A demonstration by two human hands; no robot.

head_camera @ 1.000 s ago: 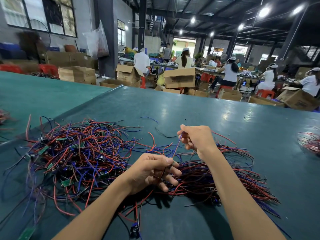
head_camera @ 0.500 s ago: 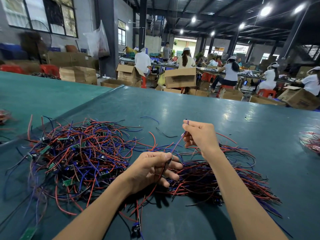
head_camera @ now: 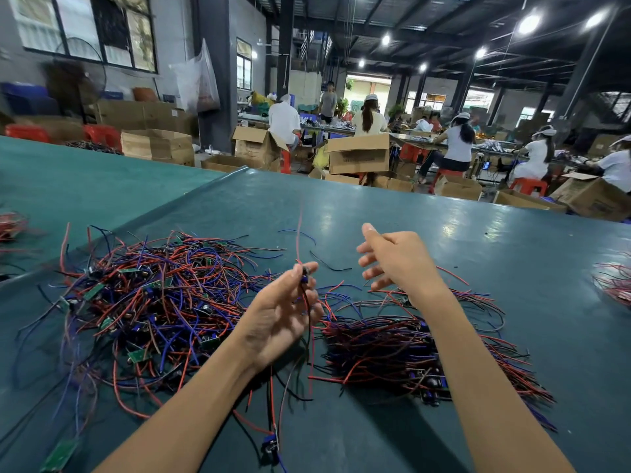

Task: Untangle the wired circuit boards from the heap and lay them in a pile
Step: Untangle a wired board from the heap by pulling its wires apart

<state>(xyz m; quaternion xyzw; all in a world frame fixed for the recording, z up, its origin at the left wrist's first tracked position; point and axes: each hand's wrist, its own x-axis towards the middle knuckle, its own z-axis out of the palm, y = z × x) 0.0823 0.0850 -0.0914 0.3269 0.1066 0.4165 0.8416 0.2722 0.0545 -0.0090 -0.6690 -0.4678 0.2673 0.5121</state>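
Observation:
A tangled heap (head_camera: pixel 153 302) of red, blue and black wires with small green circuit boards lies on the left of the green table (head_camera: pixel 392 227). An ordered pile (head_camera: pixel 403 353) of the same wired boards lies at the right, partly under my right forearm. My left hand (head_camera: pixel 283 312) is raised between them and pinches one wired piece (head_camera: pixel 304 278) at its fingertips; its red wire sticks up and other wires hang down. My right hand (head_camera: pixel 392 261) hovers above the pile with fingers spread and holds nothing.
A loose green board (head_camera: pixel 63 454) and a blue-connector piece (head_camera: pixel 271 445) lie near the front edge. More wire bundles sit at the far left (head_camera: pixel 12 227) and far right (head_camera: pixel 614 285). Cardboard boxes (head_camera: pixel 358 158) and seated workers are beyond the table.
My right hand let go of the wire it was pinching and opened, moving right. My left hand turned palm up and lifted the piece; its red wire now points upward.

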